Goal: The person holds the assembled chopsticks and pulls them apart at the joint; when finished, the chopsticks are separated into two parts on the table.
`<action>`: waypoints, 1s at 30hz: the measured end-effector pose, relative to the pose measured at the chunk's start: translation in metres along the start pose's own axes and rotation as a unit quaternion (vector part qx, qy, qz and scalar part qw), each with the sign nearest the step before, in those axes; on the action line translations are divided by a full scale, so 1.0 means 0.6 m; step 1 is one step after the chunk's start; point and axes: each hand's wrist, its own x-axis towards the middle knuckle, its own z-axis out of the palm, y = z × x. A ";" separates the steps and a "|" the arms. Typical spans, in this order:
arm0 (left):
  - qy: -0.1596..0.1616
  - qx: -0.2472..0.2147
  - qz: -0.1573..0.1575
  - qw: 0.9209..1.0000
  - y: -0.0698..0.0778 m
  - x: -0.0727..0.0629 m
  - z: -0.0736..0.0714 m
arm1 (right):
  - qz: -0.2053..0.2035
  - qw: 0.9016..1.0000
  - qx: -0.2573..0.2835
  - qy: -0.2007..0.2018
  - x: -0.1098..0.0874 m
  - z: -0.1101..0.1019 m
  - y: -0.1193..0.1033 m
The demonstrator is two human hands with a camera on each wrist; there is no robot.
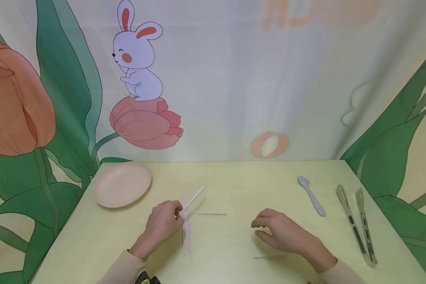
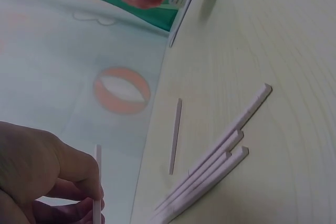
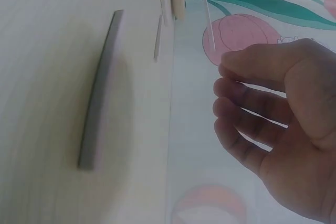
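My left hand (image 1: pixel 163 223) pinches a thin, pale pink stick (image 1: pixel 196 197) between thumb and fingers, its far end slanting up and right. Below that hand, several similar sticks (image 1: pixel 187 236) lie side by side in a loose bundle on the table. One short stick (image 1: pixel 212 214) lies crosswise to the right of the bundle. Over the table's right half hovers my right hand (image 1: pixel 282 232), with nothing between its loosely bent fingers. Another short stick (image 1: pixel 267 256) lies just beneath it, large in the right wrist view (image 3: pixel 101 93).
A pink plate (image 1: pixel 104 201) stands at the back left of the pale yellow table (image 1: pixel 241 181). To the right lie a lavender spoon (image 1: pixel 314 199) and a pair of tongs (image 1: pixel 351 219). A printed curtain (image 1: pixel 213 79) hangs behind the table's back edge.
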 end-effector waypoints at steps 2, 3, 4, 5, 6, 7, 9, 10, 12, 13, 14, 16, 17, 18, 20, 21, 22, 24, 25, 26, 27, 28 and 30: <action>0.000 0.006 0.003 1.000 0.005 0.002 -0.003 | -0.005 1.000 -0.009 0.019 0.007 -0.001 -0.001; -0.003 0.008 0.005 1.000 0.006 0.002 -0.003 | -0.007 1.000 -0.012 0.028 0.010 -0.002 -0.001; -0.007 0.010 0.006 1.000 0.008 0.002 -0.003 | -0.010 0.999 -0.014 0.036 0.013 -0.003 -0.003; -0.012 0.012 0.007 1.000 0.009 0.001 -0.003 | -0.014 0.999 -0.016 0.044 0.016 -0.003 -0.004; -0.013 0.014 0.010 1.000 0.011 0.001 -0.004 | -0.018 0.998 -0.018 0.050 0.020 -0.003 -0.005; -0.014 0.016 0.012 1.000 0.013 0.000 -0.004 | -0.023 0.998 -0.019 0.056 0.023 -0.002 -0.006; -0.014 0.019 0.019 1.000 0.016 -0.002 -0.005 | -0.030 0.997 -0.024 0.065 0.030 -0.001 -0.008; -0.012 0.023 0.025 0.999 0.018 -0.002 -0.006 | -0.033 0.997 -0.027 0.070 0.033 -0.001 -0.009; -0.007 0.026 0.036 0.999 0.024 -0.001 -0.007 | -0.035 0.996 -0.032 0.079 0.039 -0.001 -0.010; -0.006 0.025 0.041 0.999 0.027 0.000 -0.007 | -0.034 0.996 -0.035 0.081 0.042 -0.003 -0.010; -0.007 0.026 0.044 0.999 0.030 0.001 -0.007 | -0.033 0.995 -0.038 0.082 0.046 -0.004 -0.011; -0.010 0.023 0.048 0.999 0.036 0.002 -0.007 | -0.034 0.995 -0.042 0.084 0.052 -0.007 -0.014; -0.012 0.021 0.050 0.998 0.039 0.003 -0.007 | -0.034 0.995 -0.044 0.083 0.056 -0.009 -0.015; -0.013 0.021 0.052 0.998 0.041 0.004 -0.007 | -0.035 0.995 -0.047 0.083 0.059 -0.010 -0.017; -0.013 0.022 0.059 0.998 0.046 0.005 -0.007 | -0.040 0.994 -0.050 0.088 0.065 -0.012 -0.019; -0.011 0.022 0.064 0.998 0.049 0.006 -0.007 | -0.043 0.994 -0.051 0.092 0.068 -0.013 -0.020; -0.009 0.024 0.068 0.997 0.051 0.007 -0.007 | -0.047 0.993 -0.051 0.095 0.071 -0.014 -0.021; -0.003 0.026 0.076 0.997 0.055 0.009 -0.007 | -0.054 0.992 -0.050 0.102 0.077 -0.016 -0.022; -0.002 0.026 0.080 0.996 0.057 0.010 -0.008 | -0.057 0.992 -0.050 0.105 0.079 -0.016 -0.022; 0.000 0.024 0.084 0.996 0.059 0.011 -0.007 | -0.061 0.991 -0.049 0.107 0.082 -0.017 -0.022; 0.001 0.023 0.087 0.996 0.061 0.012 -0.007 | -0.064 0.991 -0.050 0.110 0.084 -0.018 -0.022; 0.001 0.021 0.090 0.996 0.063 0.013 -0.007 | -0.066 0.990 -0.050 0.112 0.086 -0.019 -0.021; 0.003 0.017 0.098 0.995 0.068 0.016 -0.006 | -0.069 0.990 -0.050 0.116 0.089 -0.020 -0.022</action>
